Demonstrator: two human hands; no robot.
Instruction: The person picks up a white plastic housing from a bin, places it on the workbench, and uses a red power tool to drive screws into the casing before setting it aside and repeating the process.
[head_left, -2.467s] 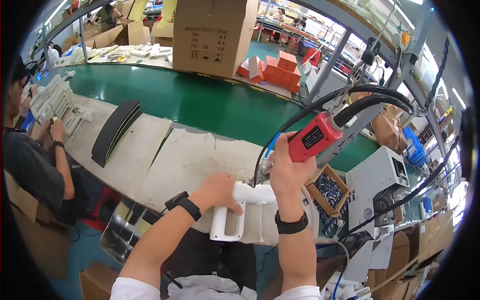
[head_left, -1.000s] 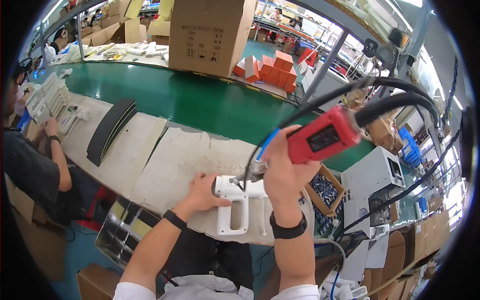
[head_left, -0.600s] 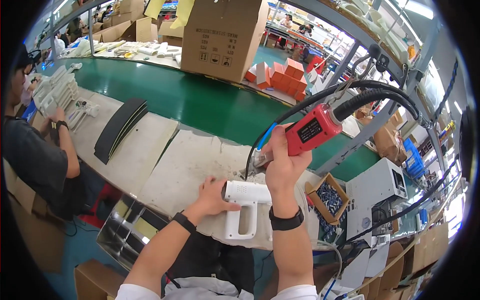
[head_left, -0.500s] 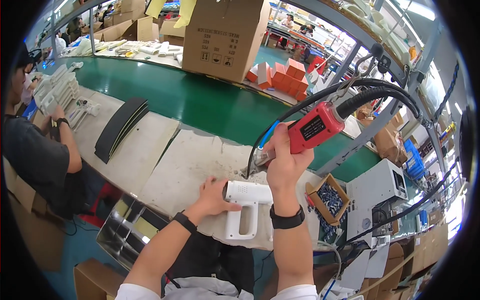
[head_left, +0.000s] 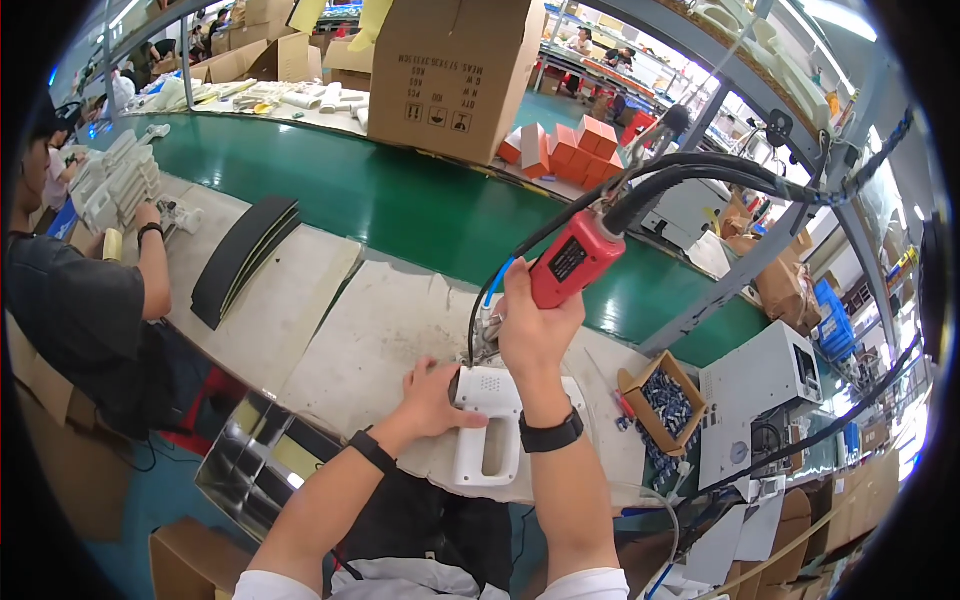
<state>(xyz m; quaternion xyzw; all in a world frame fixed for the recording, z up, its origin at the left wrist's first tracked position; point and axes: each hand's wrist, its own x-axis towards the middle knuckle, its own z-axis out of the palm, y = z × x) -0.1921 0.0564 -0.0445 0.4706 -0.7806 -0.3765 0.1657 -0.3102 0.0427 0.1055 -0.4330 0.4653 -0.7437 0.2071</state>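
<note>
Wht L sleeve (head_left: 275, 585) at 7 o'clock, matching R sleeve (head_left: 587, 583) at 5, both nr bottom edge. Further in, a plain blk L wristband (head_left: 373, 452) at 7 o'clock & a wider blk R wristband (head_left: 553, 432) at 5. At 6 o'clock, blk trousers (head_left: 395, 520) w/ a creased greyish-wht shirt front (head_left: 420, 578) below.

White gun-shaped plastic housing (head_left: 492, 398), loop-handled, perforated near its left end, flat on bench (head_left: 340, 345); red power screwdriver (head_left: 575, 262), black-cabled, tilted, lower end near housing

Ceiling tubes (head_left: 840, 18) shine bright, glare streaks the green belt (head_left: 400, 205), and edges bow into black
</note>
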